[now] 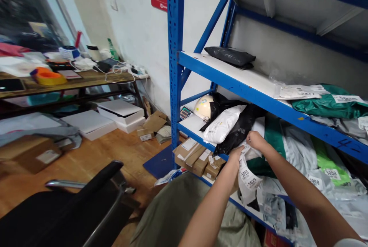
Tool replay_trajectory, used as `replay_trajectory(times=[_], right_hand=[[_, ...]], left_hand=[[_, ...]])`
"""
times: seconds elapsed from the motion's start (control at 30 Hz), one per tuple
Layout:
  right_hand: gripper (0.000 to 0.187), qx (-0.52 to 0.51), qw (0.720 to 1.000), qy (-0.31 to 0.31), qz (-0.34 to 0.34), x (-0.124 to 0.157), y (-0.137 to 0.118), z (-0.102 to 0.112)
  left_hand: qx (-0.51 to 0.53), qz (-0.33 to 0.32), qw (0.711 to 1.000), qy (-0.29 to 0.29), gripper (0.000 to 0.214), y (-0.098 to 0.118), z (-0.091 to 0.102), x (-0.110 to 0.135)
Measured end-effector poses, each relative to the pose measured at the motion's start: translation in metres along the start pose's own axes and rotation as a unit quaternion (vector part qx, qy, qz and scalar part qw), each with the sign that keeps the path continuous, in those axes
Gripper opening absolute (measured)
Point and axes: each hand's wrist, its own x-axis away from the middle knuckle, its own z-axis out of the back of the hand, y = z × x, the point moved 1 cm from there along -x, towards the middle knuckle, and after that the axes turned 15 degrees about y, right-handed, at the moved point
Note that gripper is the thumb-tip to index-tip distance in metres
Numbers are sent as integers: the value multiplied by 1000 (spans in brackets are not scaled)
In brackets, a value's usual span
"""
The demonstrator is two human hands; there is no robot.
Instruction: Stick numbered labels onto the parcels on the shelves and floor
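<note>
You are reaching both arms into the middle level of the blue rack (174, 86), and your hands are meeting at the front edge of that shelf. Your left hand (237, 153) is closing its grip narrowly on the top of a labelled parcel (248, 180), a white bag that is hanging down past the shelf edge and showing the tags 5028 and 5029. Your right hand (255, 139) is sitting just beside the left, touching it or nearly so. Its grip is curled tight where the labelled parcel is meeting a black bag (238, 128), and you cannot tell which of the two it is pinching. The black bag is lying tilted on the shelf, leaning against a white padded parcel (221, 124) to its left. Grey and green bags are piling up along the same shelf under your right forearm. Cardboard boxes (195, 155) are standing on the level below, near your left wrist. A green parcel (324, 105) is resting on the shelf above, well apart from your hands. A black chair (86, 201) is standing at your lower left, and a cluttered table (86, 80) is running along the far wall.
</note>
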Motion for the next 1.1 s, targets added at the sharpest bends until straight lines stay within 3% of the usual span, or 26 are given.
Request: replay_trajectory(times=[0.17, 0.27, 0.33, 0.4, 0.47, 0.5, 0.57, 0.63, 0.8, 0.87, 0.93, 1.0, 1.1], right_hand=[[21, 13, 1000, -16, -5, -1, -2, 5], [23, 20, 1000, -20, -7, 1, -7, 11], [23, 25, 1000, -10, -13, 5, -13, 16], [22, 22, 999, 44, 12, 10, -22, 19], [27, 12, 991, 99, 92, 13, -30, 17], [29, 7, 985, 110, 135, 14, -32, 15], [29, 0, 980, 95, 173, 13, -30, 8], [28, -6, 987, 88, 137, 11, -21, 2], [27, -60, 988, 115, 81, 3, -5, -1], [38, -87, 990, 106, 45, -2, -4, -2], [32, -102, 990, 87, 36, -6, -3, -5], [21, -114, 989, 69, 68, -9, 0, -9], [22, -168, 979, 67, 95, -11, 4, -15]], left_hand=[[-34, -4, 999, 1, 18, 6, 6, 16], [-70, -52, 996, -36, 29, 5, 29, 39], [-105, -136, 983, -73, 32, 9, 54, 55], [-129, -264, 952, -89, 34, 20, 77, 63], [-132, -347, 925, -78, 38, 32, 90, 59], [-127, -355, 924, -66, 43, 36, 91, 53], [-110, -323, 938, -54, 54, 40, 82, 34], [-76, -267, 960, -45, 57, 37, 64, 12], [-2, -162, 987, 10, 33, 37, 34, -26], [-9, -153, 988, 8, 31, 41, 34, -33], [-16, -154, 988, 1, 34, 42, 37, -37], [-25, -165, 986, -5, 38, 39, 39, -41], [-42, -186, 982, -3, 43, 29, 37, -50]])
